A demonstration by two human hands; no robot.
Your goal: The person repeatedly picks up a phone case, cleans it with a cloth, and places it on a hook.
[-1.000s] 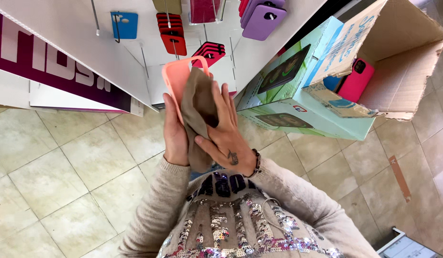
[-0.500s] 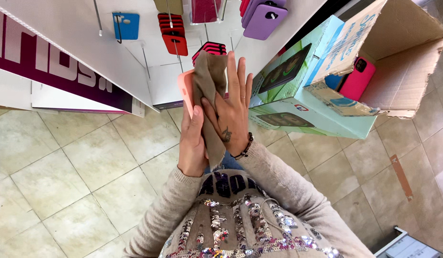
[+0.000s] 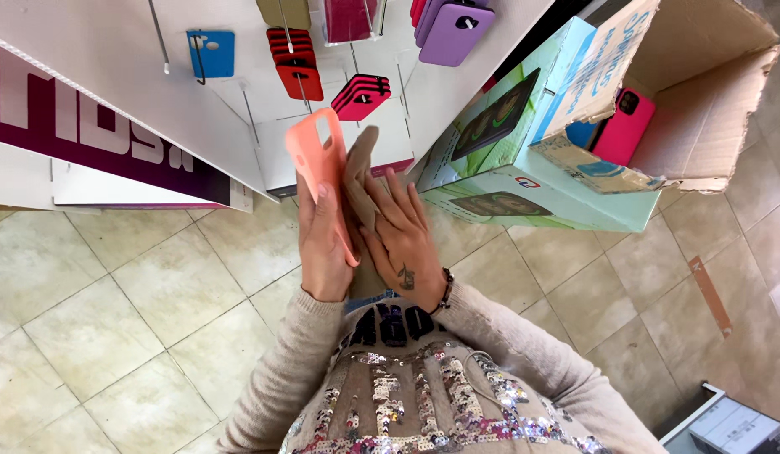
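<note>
My left hand (image 3: 322,244) grips a salmon-pink phone case (image 3: 317,160), held upright and edge-on in front of my chest. Against the case's right face my right hand (image 3: 402,244) presses a grey-brown cloth (image 3: 359,172), with its fingers spread flat over the cloth. Both hands touch each other low down. The case's lower part is hidden by my left hand.
A white display wall (image 3: 104,50) carries hooks with blue (image 3: 211,52), red (image 3: 297,63), pink (image 3: 360,94) and purple phone cases (image 3: 453,29). A light-green box (image 3: 524,168) stands on the tiled floor (image 3: 112,311), with an open cardboard box (image 3: 709,109) holding a pink phone case beside it.
The pink case has turned from flat-on to edge-on and now stands left of the cloth. My right hand slid lower, the cloth no longer draping over the case's face.
</note>
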